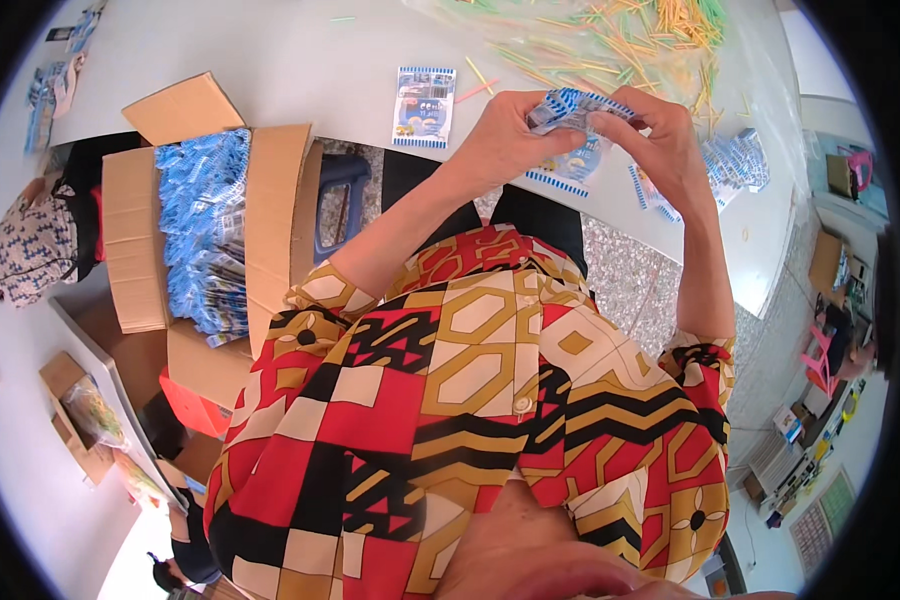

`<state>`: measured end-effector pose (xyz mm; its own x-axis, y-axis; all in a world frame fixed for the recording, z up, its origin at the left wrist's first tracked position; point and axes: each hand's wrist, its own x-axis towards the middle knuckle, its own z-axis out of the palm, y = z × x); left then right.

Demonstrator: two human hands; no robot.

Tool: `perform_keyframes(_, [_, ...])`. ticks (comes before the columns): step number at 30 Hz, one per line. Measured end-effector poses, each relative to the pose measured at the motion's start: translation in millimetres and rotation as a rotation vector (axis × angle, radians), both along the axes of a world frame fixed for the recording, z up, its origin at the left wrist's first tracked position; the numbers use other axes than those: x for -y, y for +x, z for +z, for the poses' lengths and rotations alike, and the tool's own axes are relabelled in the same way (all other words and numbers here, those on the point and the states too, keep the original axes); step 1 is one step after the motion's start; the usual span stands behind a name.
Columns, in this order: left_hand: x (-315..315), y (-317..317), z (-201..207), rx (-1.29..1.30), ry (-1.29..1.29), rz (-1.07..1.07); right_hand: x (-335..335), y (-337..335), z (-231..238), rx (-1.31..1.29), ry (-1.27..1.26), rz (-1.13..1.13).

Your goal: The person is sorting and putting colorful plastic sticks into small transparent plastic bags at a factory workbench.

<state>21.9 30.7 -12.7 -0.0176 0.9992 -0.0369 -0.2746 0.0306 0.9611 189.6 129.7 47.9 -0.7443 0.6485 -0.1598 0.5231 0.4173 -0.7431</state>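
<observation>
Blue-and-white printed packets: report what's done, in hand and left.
Done: cannot tell; loose blue-and-white printed packets lie on the white table. In hand: left hand and right hand hold one crinkled packet. Left: an open cardboard box of packets, plus yellow sticks.

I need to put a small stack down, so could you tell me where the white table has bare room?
The white table is bare between the open cardboard box and the single blue-and-white packet, and beyond that packet toward the far edge. It is crowded under the pile of coloured sticks and around the packets beside the right hand.
</observation>
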Motion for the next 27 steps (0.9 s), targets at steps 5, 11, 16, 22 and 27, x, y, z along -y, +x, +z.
perform_keyframes(5, [2.8, -0.9, 5.2, 0.047, -0.037, -0.010, 2.3, -3.5, 3.9, -0.136, 0.101, 0.086])
perform_keyframes(11, [4.1, -10.0, 9.0, -0.009, -0.127, -0.014, 1.5, -14.2, 4.9, -0.135, 0.160, 0.154])
perform_keyframes(16, [3.9, -10.2, 8.1, 0.113, -0.213, 0.033, 1.2, -17.8, 5.6, -0.216, 0.224, 0.200])
perform_keyframes(22, [4.4, -8.6, 17.2, 0.057, -0.145, 0.103, 0.1, -17.1, 5.4, -0.288, 0.216, 0.186])
perform_keyframes(27, [3.4, -9.8, 14.6, 0.006, -0.090, 0.154, 3.2, -17.0, 10.9, -0.236, 0.216, 0.061])
